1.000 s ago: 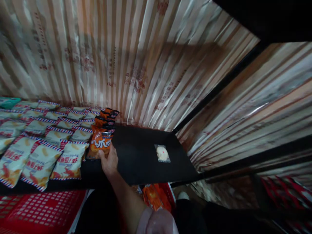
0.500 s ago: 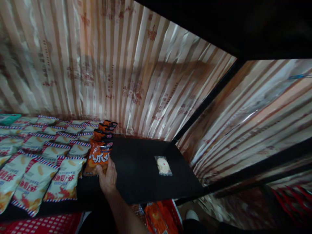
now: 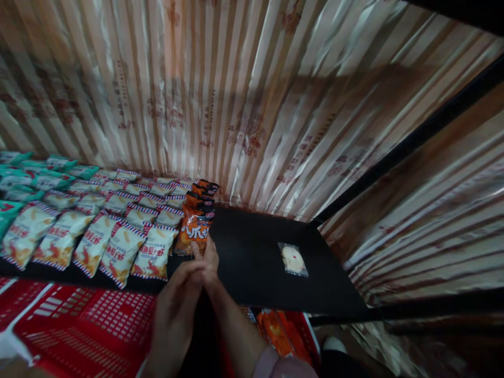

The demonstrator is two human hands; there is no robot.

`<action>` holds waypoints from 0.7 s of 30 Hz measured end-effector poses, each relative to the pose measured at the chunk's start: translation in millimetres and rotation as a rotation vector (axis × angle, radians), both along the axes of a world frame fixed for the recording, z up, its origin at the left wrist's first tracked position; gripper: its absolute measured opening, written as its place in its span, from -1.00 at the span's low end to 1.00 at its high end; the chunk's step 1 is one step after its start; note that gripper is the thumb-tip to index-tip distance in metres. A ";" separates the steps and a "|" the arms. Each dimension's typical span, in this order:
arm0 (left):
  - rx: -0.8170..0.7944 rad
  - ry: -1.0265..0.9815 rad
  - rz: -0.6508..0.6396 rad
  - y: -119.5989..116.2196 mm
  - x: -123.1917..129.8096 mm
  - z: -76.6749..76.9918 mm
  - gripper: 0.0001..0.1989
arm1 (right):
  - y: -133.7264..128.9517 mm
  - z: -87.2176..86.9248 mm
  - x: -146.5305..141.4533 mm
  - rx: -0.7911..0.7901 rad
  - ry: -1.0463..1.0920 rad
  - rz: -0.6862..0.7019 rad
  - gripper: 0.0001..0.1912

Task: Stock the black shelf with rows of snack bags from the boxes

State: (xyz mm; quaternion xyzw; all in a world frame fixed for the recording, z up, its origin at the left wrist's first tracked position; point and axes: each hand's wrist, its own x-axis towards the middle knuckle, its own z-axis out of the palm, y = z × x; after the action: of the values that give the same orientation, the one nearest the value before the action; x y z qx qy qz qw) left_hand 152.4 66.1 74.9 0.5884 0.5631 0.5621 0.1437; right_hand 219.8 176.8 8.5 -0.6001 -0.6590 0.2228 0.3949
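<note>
My right hand point(image 3: 209, 258) is at the front orange snack bag point(image 3: 195, 231), thumb on its lower front and fingers along its right side. That bag stands upright at the head of a short row of orange bags on the black shelf point(image 3: 252, 268). Close by on the left, my left hand point(image 3: 179, 299) is raised in front of the shelf edge, its fingertips overlapping my right hand; motion blur hides what its fingers do. White snack bags point(image 3: 153, 252) with striped edges stand in rows just left of the orange ones.
Green bags point(image 3: 51, 179) stand at the far left. A small clear packet point(image 3: 293, 259) lies on the shelf's right part. Below are a red basket point(image 3: 86, 325) and orange packs point(image 3: 281, 331) in another basket. A dark post point(image 3: 413, 136) slants up at the right, before striped sheeting.
The view has shifted left, bringing more green bags and the red basket in. My left hand has come into view beside my right hand, which stays at the front orange bag.
</note>
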 end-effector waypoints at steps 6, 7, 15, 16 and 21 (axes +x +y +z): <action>0.002 0.271 0.121 44.1 2.0 -61.8 -0.49 | 2.4 -2.3 -0.5 0.004 -0.016 -0.003 -0.44; 0.016 0.304 0.115 48.0 1.6 -73.6 -0.48 | 2.7 -2.4 -0.7 0.000 -0.021 -0.003 -0.43; 0.003 0.410 0.115 53.6 -7.2 -94.9 -0.47 | 2.1 -3.4 -0.8 -0.011 -0.019 0.012 -0.38; 0.004 0.418 0.122 54.3 -8.2 -92.9 -0.47 | 1.7 -3.5 -0.2 -0.006 -0.015 0.023 -0.37; 0.016 0.498 0.219 57.4 -7.2 -87.5 -0.50 | 2.3 -4.6 2.0 0.013 -0.005 0.083 -0.41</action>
State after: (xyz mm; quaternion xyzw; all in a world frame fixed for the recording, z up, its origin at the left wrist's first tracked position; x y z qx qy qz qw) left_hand 145.2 123.4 -12.6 0.6454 0.6368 0.4168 -0.0653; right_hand 221.8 179.1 3.9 -0.5702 -0.6858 0.2332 0.3875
